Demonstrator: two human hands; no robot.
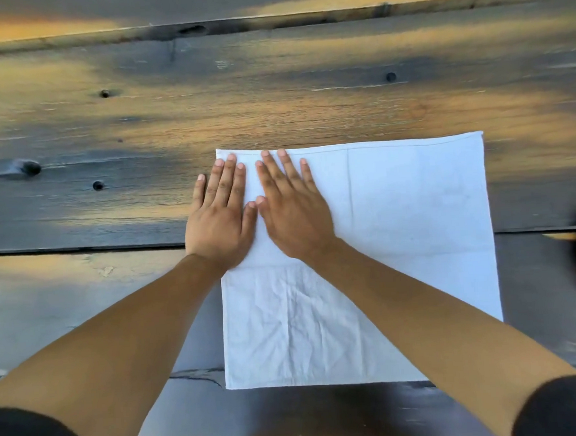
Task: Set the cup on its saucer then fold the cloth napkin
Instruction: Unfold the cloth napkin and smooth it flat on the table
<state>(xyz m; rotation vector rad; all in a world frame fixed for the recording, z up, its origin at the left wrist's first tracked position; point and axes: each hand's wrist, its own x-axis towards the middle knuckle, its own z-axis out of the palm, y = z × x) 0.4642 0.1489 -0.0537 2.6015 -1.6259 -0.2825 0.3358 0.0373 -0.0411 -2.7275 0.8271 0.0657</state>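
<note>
Hands lie flat, fingers spread, side by side on the napkin's far left corner: left hand, right hand; table beneath.

White cloth napkin, spread flat on dark wooden planks, roughly square. Stitched hem along far edge. Crease lines crossing it, one running front to back, one side to side. Near left quarter wrinkled; far right smoother. Far left corner partly covered. Cup and saucer not identifiable.
</note>
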